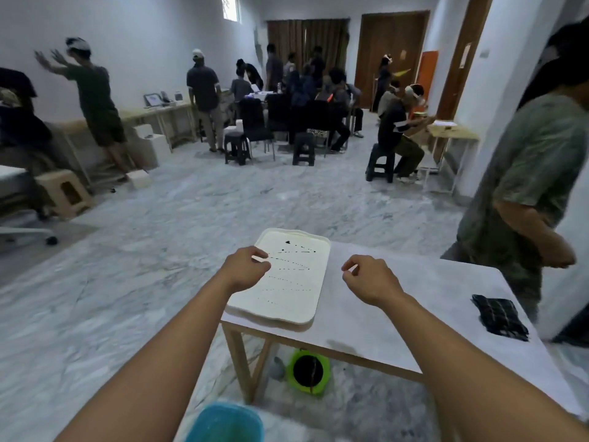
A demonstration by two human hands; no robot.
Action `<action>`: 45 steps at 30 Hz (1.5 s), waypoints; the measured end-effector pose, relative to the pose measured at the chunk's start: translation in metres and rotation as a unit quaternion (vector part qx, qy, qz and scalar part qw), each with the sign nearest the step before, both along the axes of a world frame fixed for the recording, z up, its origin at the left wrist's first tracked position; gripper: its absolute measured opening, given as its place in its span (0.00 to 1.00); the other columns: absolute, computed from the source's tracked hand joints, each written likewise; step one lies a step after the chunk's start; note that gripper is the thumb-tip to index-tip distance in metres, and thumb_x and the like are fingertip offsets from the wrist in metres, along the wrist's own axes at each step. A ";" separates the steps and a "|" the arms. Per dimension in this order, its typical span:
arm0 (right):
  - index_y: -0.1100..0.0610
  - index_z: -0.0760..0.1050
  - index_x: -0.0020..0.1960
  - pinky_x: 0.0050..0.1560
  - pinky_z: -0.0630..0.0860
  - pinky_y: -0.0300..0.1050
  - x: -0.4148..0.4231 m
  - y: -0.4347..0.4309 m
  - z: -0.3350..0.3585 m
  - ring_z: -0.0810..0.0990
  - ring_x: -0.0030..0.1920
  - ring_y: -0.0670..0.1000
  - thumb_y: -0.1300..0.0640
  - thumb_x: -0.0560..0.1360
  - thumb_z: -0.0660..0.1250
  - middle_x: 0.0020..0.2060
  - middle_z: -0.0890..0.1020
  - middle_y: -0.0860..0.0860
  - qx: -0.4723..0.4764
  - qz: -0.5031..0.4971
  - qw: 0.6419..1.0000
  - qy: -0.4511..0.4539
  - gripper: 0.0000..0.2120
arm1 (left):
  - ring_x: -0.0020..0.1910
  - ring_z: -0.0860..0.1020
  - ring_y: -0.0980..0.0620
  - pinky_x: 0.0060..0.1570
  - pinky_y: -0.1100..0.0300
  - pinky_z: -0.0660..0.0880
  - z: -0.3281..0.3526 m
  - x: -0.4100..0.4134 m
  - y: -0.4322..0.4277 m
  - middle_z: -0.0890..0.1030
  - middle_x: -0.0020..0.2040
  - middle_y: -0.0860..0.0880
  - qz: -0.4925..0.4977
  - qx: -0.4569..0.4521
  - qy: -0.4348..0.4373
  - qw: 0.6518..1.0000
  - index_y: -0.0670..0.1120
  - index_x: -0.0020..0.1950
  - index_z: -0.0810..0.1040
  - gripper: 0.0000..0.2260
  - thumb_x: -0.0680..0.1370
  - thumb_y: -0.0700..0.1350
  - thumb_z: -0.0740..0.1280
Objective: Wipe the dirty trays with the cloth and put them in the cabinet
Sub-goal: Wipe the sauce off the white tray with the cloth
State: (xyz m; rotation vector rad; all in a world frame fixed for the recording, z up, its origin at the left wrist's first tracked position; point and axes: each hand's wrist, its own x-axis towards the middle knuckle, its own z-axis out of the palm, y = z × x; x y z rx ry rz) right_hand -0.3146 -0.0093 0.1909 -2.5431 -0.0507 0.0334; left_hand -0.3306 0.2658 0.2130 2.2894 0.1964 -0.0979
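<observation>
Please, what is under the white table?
A green bucket with a dark inside stands on the floor, a small grey object beside it. The tabletop hides whatever lies farther right.

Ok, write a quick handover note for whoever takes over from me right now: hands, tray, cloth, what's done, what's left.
Left hand: fingers curled at the left rim of the tray; grip unclear.
Right hand: curled, holding nothing, right of the tray.
Tray: on the table, left end, dark marks on it.
Cloth: on the table's right side, untouched.
Done: nothing wiped.
Left: wipe the tray, store it in the cabinet, not in view.
</observation>
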 end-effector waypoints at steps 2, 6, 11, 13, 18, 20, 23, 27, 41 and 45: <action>0.47 0.80 0.55 0.51 0.81 0.50 0.034 0.002 -0.007 0.82 0.48 0.53 0.47 0.76 0.64 0.48 0.83 0.49 -0.003 0.012 1.000 0.018 0.11 | 0.53 0.79 0.49 0.48 0.59 0.71 -0.011 0.020 0.002 0.80 0.59 0.49 0.026 -0.009 0.015 1.000 0.49 0.67 0.76 0.16 0.79 0.49 0.66; 0.48 0.80 0.54 0.47 0.77 0.46 0.088 0.015 -0.029 0.81 0.49 0.54 0.48 0.75 0.66 0.50 0.83 0.50 0.000 0.028 0.998 0.056 0.10 | 0.50 0.78 0.50 0.45 0.60 0.70 -0.037 0.056 0.009 0.79 0.57 0.49 0.060 -0.012 0.048 0.997 0.48 0.68 0.75 0.17 0.79 0.48 0.67; 0.51 0.80 0.57 0.53 0.79 0.48 0.160 0.037 -0.077 0.81 0.52 0.56 0.49 0.74 0.66 0.53 0.82 0.52 -0.007 0.025 0.992 0.124 0.14 | 0.57 0.76 0.47 0.53 0.58 0.69 -0.084 0.123 0.037 0.77 0.65 0.46 0.091 0.000 0.105 0.990 0.48 0.69 0.73 0.18 0.79 0.49 0.66; 0.56 0.79 0.59 0.55 0.78 0.50 0.183 0.045 -0.095 0.80 0.56 0.58 0.50 0.75 0.65 0.55 0.82 0.54 -0.018 0.012 0.988 0.152 0.16 | 0.55 0.75 0.48 0.53 0.58 0.69 -0.103 0.150 0.049 0.76 0.67 0.45 0.097 0.013 0.119 0.988 0.48 0.70 0.72 0.19 0.79 0.49 0.66; 0.60 0.69 0.69 0.52 0.69 0.46 0.241 0.065 -0.143 0.75 0.64 0.60 0.52 0.78 0.63 0.64 0.75 0.57 -0.025 -0.049 0.974 0.221 0.22 | 0.65 0.74 0.42 0.63 0.54 0.70 -0.148 0.226 0.080 0.75 0.70 0.42 0.099 0.041 0.169 0.980 0.45 0.73 0.69 0.23 0.79 0.49 0.67; 0.62 0.65 0.71 0.55 0.70 0.49 0.258 0.071 -0.158 0.73 0.65 0.62 0.52 0.78 0.63 0.66 0.71 0.59 -0.015 -0.090 0.963 0.253 0.25 | 0.68 0.72 0.41 0.64 0.54 0.69 -0.165 0.254 0.087 0.74 0.70 0.41 0.091 0.050 0.192 0.976 0.44 0.75 0.67 0.25 0.79 0.49 0.67; 0.63 0.62 0.72 0.53 0.69 0.48 0.277 0.076 -0.180 0.74 0.64 0.62 0.54 0.79 0.62 0.67 0.70 0.60 -0.009 -0.128 0.947 0.294 0.26 | 0.69 0.71 0.41 0.64 0.55 0.68 -0.188 0.287 0.095 0.72 0.72 0.40 0.084 0.062 0.223 0.969 0.44 0.77 0.63 0.29 0.79 0.50 0.67; 0.64 0.69 0.64 0.48 0.71 0.45 0.294 0.074 -0.200 0.77 0.54 0.60 0.57 0.77 0.62 0.58 0.76 0.59 0.008 -0.154 0.936 0.317 0.18 | 0.71 0.69 0.40 0.64 0.54 0.68 -0.212 0.310 0.099 0.68 0.75 0.40 0.064 0.073 0.268 0.959 0.44 0.80 0.58 0.33 0.79 0.52 0.66; 0.59 0.68 0.57 0.32 0.71 0.43 0.314 0.023 -0.204 0.74 0.39 0.52 0.58 0.76 0.62 0.46 0.75 0.55 0.059 -0.190 0.932 0.303 0.12 | 0.41 0.72 0.47 0.37 0.57 0.67 -0.209 0.351 0.081 0.76 0.46 0.43 0.061 0.213 0.227 0.948 0.41 0.51 0.71 0.10 0.78 0.47 0.64; 0.58 0.68 0.56 0.43 0.83 0.52 0.309 -0.043 -0.187 0.77 0.44 0.56 0.55 0.75 0.63 0.49 0.77 0.56 0.039 -0.226 0.932 0.281 0.12 | 0.53 0.76 0.40 0.49 0.54 0.74 -0.201 0.370 0.029 0.79 0.56 0.39 -0.027 0.223 0.200 0.954 0.39 0.56 0.76 0.14 0.80 0.49 0.63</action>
